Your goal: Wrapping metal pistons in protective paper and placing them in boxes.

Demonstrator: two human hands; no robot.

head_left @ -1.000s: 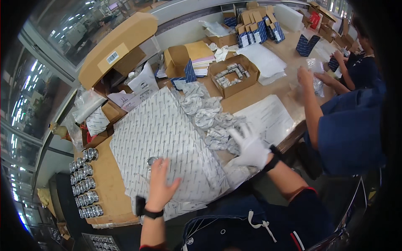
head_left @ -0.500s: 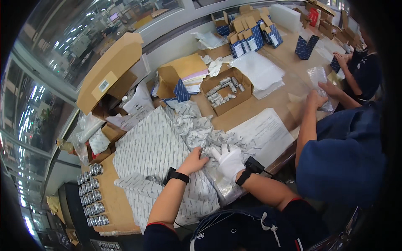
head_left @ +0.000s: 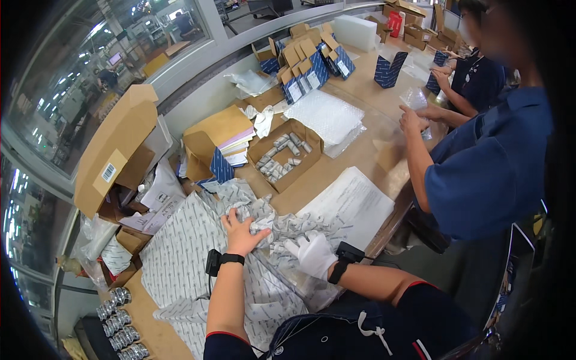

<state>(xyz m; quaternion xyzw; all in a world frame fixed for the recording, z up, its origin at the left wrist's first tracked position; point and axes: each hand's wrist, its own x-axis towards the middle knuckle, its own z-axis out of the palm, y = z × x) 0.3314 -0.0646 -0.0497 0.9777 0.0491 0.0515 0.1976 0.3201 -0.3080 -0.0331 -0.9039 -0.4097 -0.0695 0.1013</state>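
Observation:
My bare left hand point(head_left: 242, 235) lies on the crumpled printed paper point(head_left: 259, 210), its fingers spread. Beside it, to the right, my right hand point(head_left: 313, 257) wears a white glove and rests at the near edge of the same crumpled paper, fingers apart. I see nothing held in either hand, though the gloved fingertips are partly lost against the pale paper. A large stack of flat printed wrapping sheets point(head_left: 174, 252) spreads under and left of my left forearm. Clear plastic film point(head_left: 321, 294) lies below the gloved hand.
Beyond my hands stands an open carton point(head_left: 312, 157) of small paper-wrapped rolls. Shiny metal rings point(head_left: 123, 339) line the left table edge. White sheets point(head_left: 360, 198) and bubble wrap point(head_left: 327, 114) lie to the right. Blue boxes point(head_left: 312, 75) stand farther back. A co-worker point(head_left: 480, 162) handles clear plastic at right.
My left hand has moved forward over the crumpled paper and its fingers have spread. The gloved hand stays close to the paper. The whole view has shifted, showing more of the co-workers.

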